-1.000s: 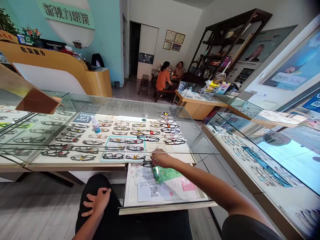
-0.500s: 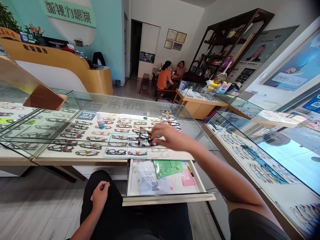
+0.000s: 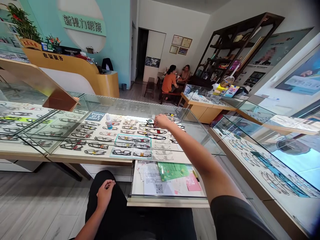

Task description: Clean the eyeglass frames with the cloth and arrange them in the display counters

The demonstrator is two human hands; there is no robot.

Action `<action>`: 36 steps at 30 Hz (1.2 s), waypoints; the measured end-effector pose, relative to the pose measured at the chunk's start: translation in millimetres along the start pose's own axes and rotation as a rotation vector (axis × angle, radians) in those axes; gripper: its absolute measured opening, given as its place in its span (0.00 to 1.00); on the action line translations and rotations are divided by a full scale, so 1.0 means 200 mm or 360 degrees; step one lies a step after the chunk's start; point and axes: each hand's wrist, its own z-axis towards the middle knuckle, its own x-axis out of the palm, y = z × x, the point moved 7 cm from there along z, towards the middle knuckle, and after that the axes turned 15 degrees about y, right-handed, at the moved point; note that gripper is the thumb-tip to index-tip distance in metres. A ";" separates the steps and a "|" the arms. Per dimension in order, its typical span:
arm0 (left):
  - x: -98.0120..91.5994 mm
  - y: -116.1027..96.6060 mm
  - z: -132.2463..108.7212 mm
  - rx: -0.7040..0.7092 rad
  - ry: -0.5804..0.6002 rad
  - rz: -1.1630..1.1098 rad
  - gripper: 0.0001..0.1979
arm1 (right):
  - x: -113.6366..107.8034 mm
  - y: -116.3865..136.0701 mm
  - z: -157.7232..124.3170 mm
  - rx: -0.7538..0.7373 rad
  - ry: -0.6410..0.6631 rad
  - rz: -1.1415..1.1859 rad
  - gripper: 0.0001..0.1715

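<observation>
A glass display counter (image 3: 87,158) of eyeglasses fills the middle of an optical shop. Beyond its far left end stands a curved wooden cashier's desk (image 3: 75,75), under a teal wall sign (image 3: 82,25) in Chinese. In front of the counter, the person's left hand (image 3: 105,193) rests on a black trouser leg (image 3: 107,216), fingers (image 3: 107,183) loosely curled, nothing showing in them. Along the counter's left side, rows of spectacle frames (image 3: 81,135) lie on a white display board, with a small spray bottle (image 3: 108,121) toward the back and a teal-outlined mat (image 3: 131,146) nearer the front. Below the counter's front edge, a pulled-out drawer (image 3: 167,200) holds a sheet with a QR code (image 3: 159,189), a green leaflet (image 3: 172,170) and a pink note (image 3: 193,182). The person's right arm (image 3: 197,153) stretches over the drawer, and the right hand (image 3: 161,121) reaches the back of the counter's display, fingertips (image 3: 155,122) drawn together just above a dark-rimmed pair of glasses (image 3: 156,131); whether they grip anything cannot be told. Behind the counter's far right corner, two people (image 3: 172,81) sit near a dark wooden shelf unit (image 3: 240,50). Right of the counter runs a second glass case (image 3: 262,160) of frames.
</observation>
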 end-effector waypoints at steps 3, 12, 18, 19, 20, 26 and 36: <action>-0.01 0.01 0.00 -0.0013 -0.0010 0.0054 0.35 | 0.03 -0.02 0.03 0.0028 0.0017 0.0018 0.15; 0.04 -0.04 0.01 -0.0076 0.0106 0.0135 0.26 | 0.05 -0.04 0.05 0.0082 0.0059 0.0079 0.16; 0.03 -0.07 0.00 -0.0117 0.0115 0.0193 0.22 | 0.04 -0.02 0.01 0.0090 0.0004 0.0117 0.15; 0.03 -0.07 0.00 -0.0128 0.0108 0.0215 0.22 | 0.03 -0.01 -0.01 0.0086 -0.0026 0.0122 0.14; 0.03 -0.07 -0.01 -0.0137 0.0103 0.0237 0.22 | 0.01 0.00 -0.03 0.0084 -0.0067 0.0126 0.14; 0.03 -0.06 0.00 -0.0128 0.0110 0.0176 0.21 | -0.15 0.22 -0.28 -0.0019 -0.0497 0.0171 0.13; 0.04 -0.12 0.00 -0.0182 0.0077 0.0375 0.18 | 0.28 1.09 -0.69 -0.1289 -0.0357 -0.0177 0.10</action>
